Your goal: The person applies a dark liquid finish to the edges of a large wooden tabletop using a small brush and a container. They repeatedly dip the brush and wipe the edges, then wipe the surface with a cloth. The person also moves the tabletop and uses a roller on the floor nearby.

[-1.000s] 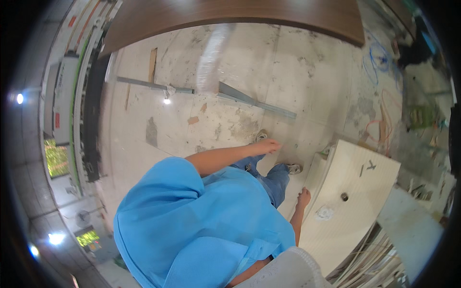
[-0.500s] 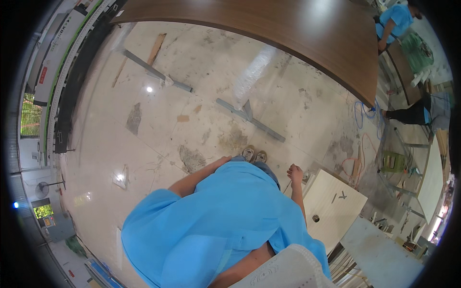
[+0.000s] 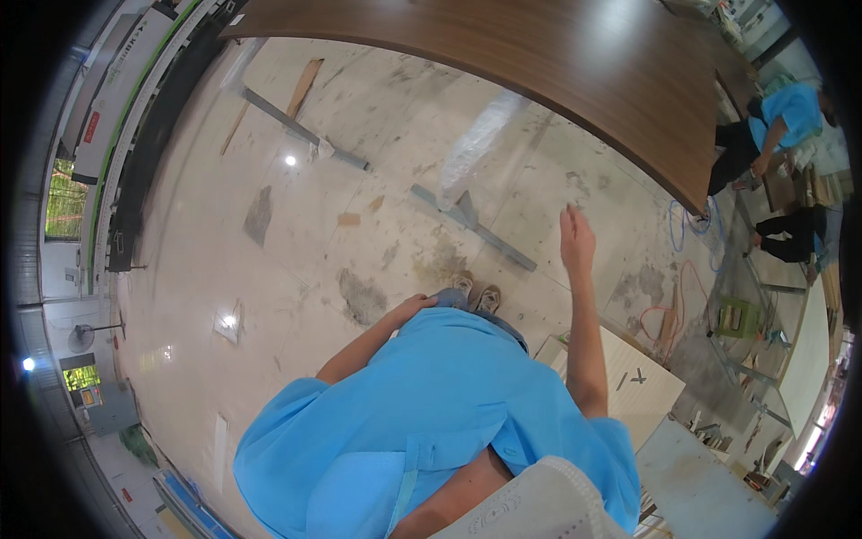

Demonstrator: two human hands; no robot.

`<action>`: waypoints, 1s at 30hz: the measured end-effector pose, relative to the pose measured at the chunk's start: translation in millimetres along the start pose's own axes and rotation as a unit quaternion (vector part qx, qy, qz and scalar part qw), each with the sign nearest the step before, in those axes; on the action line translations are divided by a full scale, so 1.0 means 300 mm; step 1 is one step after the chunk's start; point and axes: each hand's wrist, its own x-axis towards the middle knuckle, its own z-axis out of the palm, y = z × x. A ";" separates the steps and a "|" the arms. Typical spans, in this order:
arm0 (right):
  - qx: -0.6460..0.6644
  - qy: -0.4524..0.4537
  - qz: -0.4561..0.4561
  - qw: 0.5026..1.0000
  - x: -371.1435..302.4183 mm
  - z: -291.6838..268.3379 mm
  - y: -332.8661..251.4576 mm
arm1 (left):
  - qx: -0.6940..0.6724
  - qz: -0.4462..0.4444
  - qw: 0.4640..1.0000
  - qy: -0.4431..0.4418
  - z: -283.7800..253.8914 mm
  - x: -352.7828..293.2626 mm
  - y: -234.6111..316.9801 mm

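My right hand (image 3: 577,238) is stretched forward above the floor, fingers extended and nothing in it. The nearest thing below it is a grey metal bar (image 3: 485,235) with a short upright piece, lying on the floor. Low at my side, my left hand (image 3: 416,305) lies against the thigh of my jeans (image 3: 446,299), holding nothing that I can see. Ahead of me a large dark brown wood panel (image 3: 503,45) spans the far side, out of reach of both hands. Clear plastic wrap (image 3: 483,144) trails down from under its near edge.
Another grey bar (image 3: 301,128) and a wood strip (image 3: 305,87) lie at the far left. A pale board (image 3: 628,373) stands by my right side. Blue and orange hoses run near the panel's right corner. A co-worker in a blue shirt (image 3: 795,117) and another person stand at the right.
My right hand has swung forward and up from beside the pale board, its fingers straightening. My left hand stays at my thigh. The co-worker at far right has moved nearer the panel's corner.
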 end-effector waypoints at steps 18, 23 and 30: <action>-0.176 -0.365 -0.133 0.905 0.830 0.726 -0.661 | -0.219 -0.143 0.960 0.096 -0.472 0.158 -0.240; -0.162 -0.068 -0.336 0.925 0.872 0.546 -0.665 | -0.238 0.099 0.949 0.182 -0.831 0.249 0.082; -0.443 0.094 -0.033 0.891 1.039 0.510 -0.525 | -0.060 0.437 0.814 0.377 -1.171 0.241 1.094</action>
